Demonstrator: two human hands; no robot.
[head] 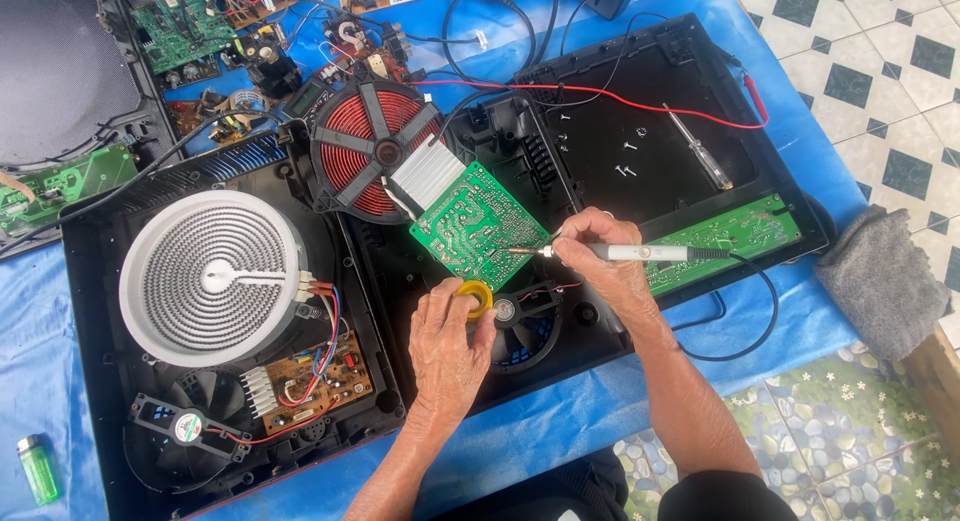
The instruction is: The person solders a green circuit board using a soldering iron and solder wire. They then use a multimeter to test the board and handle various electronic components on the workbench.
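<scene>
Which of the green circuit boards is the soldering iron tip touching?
The tilted green circuit board with the silver finned heatsink, beside the red coil. The right hand holds the white soldering iron to it; the other green boards lie untouched.

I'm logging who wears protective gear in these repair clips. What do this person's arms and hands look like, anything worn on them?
Both are bare: no gloves, rings, watch or bracelet show on the left hand or the right hand. The forearms are uncovered. A dark sleeve begins only near the right elbow, at the bottom edge.
</scene>
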